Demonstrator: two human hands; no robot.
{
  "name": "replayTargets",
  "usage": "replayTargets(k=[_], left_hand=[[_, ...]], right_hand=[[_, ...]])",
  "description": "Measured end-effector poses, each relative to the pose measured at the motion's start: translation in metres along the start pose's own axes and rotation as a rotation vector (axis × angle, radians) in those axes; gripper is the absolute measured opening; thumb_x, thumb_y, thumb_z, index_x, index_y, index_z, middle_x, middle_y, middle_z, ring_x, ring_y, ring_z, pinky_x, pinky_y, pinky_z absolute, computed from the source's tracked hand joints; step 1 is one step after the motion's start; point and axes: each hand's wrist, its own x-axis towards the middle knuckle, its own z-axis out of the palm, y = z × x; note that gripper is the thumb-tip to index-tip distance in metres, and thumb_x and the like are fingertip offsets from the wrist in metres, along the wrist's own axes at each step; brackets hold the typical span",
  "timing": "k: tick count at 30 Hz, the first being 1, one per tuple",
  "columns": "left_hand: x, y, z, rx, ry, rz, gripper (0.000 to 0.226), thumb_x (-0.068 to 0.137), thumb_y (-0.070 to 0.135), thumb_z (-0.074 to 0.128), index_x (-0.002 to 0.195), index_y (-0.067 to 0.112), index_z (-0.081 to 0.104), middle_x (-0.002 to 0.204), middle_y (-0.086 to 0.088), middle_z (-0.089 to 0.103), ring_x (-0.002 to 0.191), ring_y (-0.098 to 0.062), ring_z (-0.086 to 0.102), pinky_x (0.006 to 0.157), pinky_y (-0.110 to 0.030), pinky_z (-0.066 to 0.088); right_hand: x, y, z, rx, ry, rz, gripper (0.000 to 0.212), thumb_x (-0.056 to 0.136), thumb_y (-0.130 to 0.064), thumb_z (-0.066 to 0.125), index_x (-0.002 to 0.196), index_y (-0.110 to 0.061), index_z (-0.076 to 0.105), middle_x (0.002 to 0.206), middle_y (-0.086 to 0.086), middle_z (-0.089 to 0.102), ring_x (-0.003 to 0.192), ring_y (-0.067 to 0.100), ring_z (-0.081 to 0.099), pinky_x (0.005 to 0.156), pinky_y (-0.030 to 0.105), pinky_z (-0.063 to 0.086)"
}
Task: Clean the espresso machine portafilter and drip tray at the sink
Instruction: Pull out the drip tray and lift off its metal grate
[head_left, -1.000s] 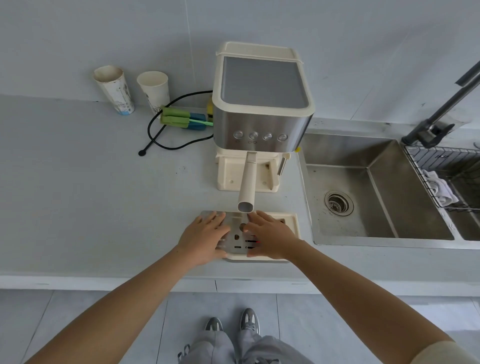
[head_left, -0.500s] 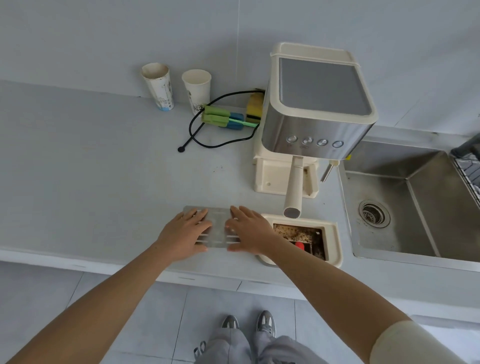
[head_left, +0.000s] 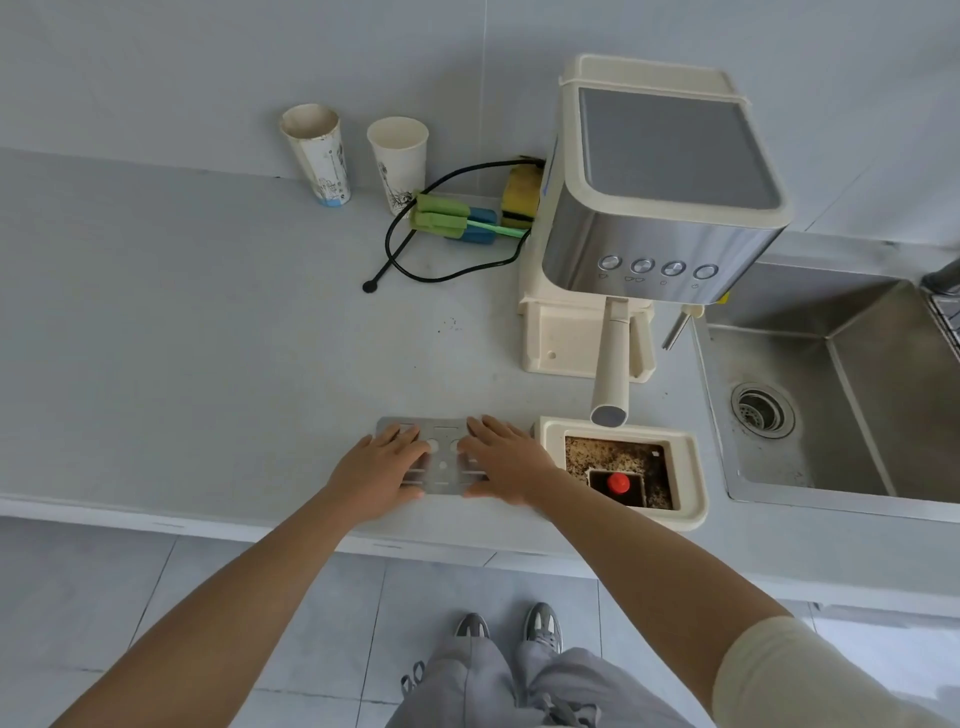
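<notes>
Resting both palms flat, fingers spread, I have my left hand (head_left: 378, 475) and right hand (head_left: 506, 460) pressed on the metal grate (head_left: 442, 462), which lies on the countertop (head_left: 208, 364) directly under them; neither hand grips anything.

What matters for my next move is the drip tray (head_left: 691, 467): it sits just to the right of my right hand, nearly touching its outer edge, so that hand is clearly the nearer one. The tray's long axis runs left to right across me, towards the sink (head_left: 857, 415), which lies further right again. Its uncovered well faces up, showing brown coffee residue and a red float (head_left: 618, 482).

The portafilter (head_left: 613, 364) is ahead of my right hand and slightly right of it, locked in the espresso machine (head_left: 660, 208). Its handle points back at me, with the free end hanging just above the tray's far rim.

I judge the tray comes next: a short reach right, then a level carry the same way so the dirty liquid does not slop, keeping clear of the handle end above it.
</notes>
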Motion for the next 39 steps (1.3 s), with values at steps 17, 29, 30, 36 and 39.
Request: replayTargets(k=[17, 29, 30, 36, 39], left_hand=[[0.017, 0.033, -0.006, -0.205, 0.007, 0.018, 0.089, 0.087, 0.045, 0.055, 0.149, 0.015, -0.002, 0.158, -0.004, 0.010, 0.142, -0.021, 0.023, 0.116, -0.036, 0.022], [0.042, 0.112, -0.001, -0.352, -0.040, 0.062, 0.118, 0.072, 0.051, 0.071, 0.148, 0.007, -0.008, 0.158, -0.006, 0.002, 0.146, -0.022, 0.010, 0.118, -0.036, 0.013], [0.045, 0.115, 0.002, -0.372, -0.031, 0.065, 0.120, 0.069, 0.051, 0.073, 0.148, 0.008, -0.006, 0.158, -0.005, 0.007, 0.144, -0.022, 0.014, 0.118, -0.039, 0.015], [0.053, 0.132, 0.008, -0.503, 0.069, 0.016, 0.118, 0.046, 0.050, 0.082, 0.141, 0.018, 0.018, 0.135, 0.003, 0.042, 0.124, -0.019, 0.043, 0.105, -0.040, 0.033], [0.057, 0.135, 0.015, -0.606, 0.080, -0.023, 0.119, 0.037, 0.054, 0.078, 0.138, 0.027, 0.020, 0.129, 0.007, 0.047, 0.118, -0.017, 0.048, 0.100, -0.040, 0.040]], right_hand=[[-0.041, 0.020, -0.004, 0.153, 0.124, 0.113, 0.087, 0.090, -0.045, 0.049, 0.148, -0.020, -0.012, 0.157, 0.005, -0.013, 0.146, 0.021, -0.011, 0.118, 0.034, -0.004], [-0.129, 0.097, 0.015, 0.407, 0.193, 0.450, 0.112, 0.075, -0.052, 0.066, 0.148, -0.017, -0.012, 0.156, 0.008, -0.017, 0.144, 0.025, -0.018, 0.117, 0.041, -0.004], [-0.134, 0.104, 0.017, 0.425, 0.179, 0.475, 0.117, 0.072, -0.052, 0.068, 0.147, -0.015, -0.014, 0.156, 0.010, -0.018, 0.143, 0.027, -0.019, 0.117, 0.042, -0.004], [-0.154, 0.140, 0.038, 0.514, 0.087, 0.478, 0.140, 0.059, -0.044, 0.081, 0.143, -0.007, -0.024, 0.155, 0.012, -0.017, 0.143, 0.029, -0.019, 0.118, 0.045, -0.001], [-0.155, 0.146, 0.044, 0.580, 0.120, 0.447, 0.142, 0.056, -0.036, 0.085, 0.144, -0.010, -0.023, 0.156, 0.009, -0.005, 0.145, 0.028, 0.002, 0.118, 0.048, 0.016]])
